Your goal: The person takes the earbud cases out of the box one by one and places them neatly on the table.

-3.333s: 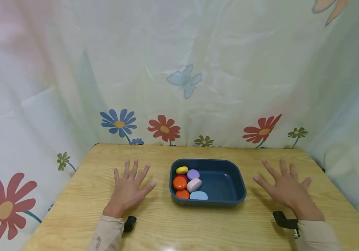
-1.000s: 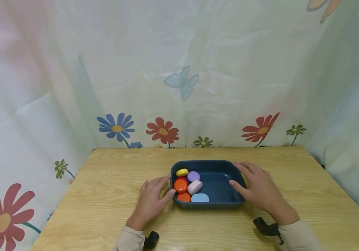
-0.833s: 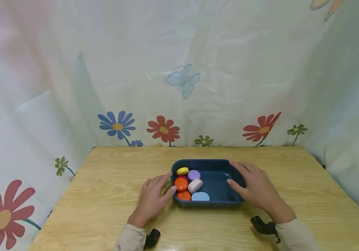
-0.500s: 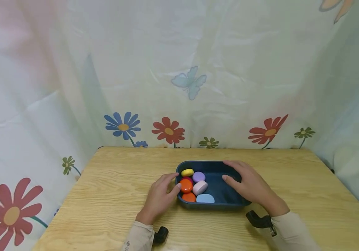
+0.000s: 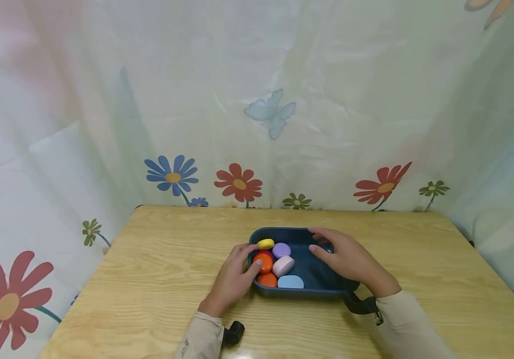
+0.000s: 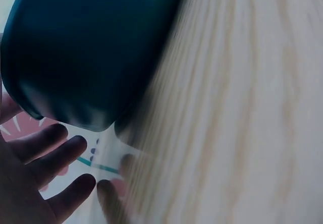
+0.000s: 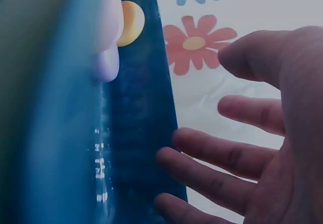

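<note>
A dark blue rectangular tray point(image 5: 302, 293) sits on the table with smooth rounded pieces grouped at its left end. Among them are a yellow piece point(image 5: 266, 244), a purple one point(image 5: 282, 250), a pale pink one point(image 5: 283, 267), a light blue one point(image 5: 291, 282) and a glossy orange one point(image 5: 263, 264). My left hand point(image 5: 230, 283) is at the tray's left side, its thumb tip overlapping the orange piece; contact cannot be told. In the left wrist view its fingers spread beside the tray wall. My right hand point(image 5: 351, 260) hovers over the tray's right part, fingers extended, holding nothing.
The tray stands on a light wooden table point(image 5: 171, 259). Behind and beside the table hangs a pale curtain point(image 5: 329, 124) printed with flowers and a butterfly. Black wrist cameras point(image 5: 233, 333) are strapped over both beige sleeves.
Both hands, earlier spread flat on the table either side of the tray, have come inward. The right hand has moved leftward over the tray; the left hand's fingertips have edged past the left rim.
</note>
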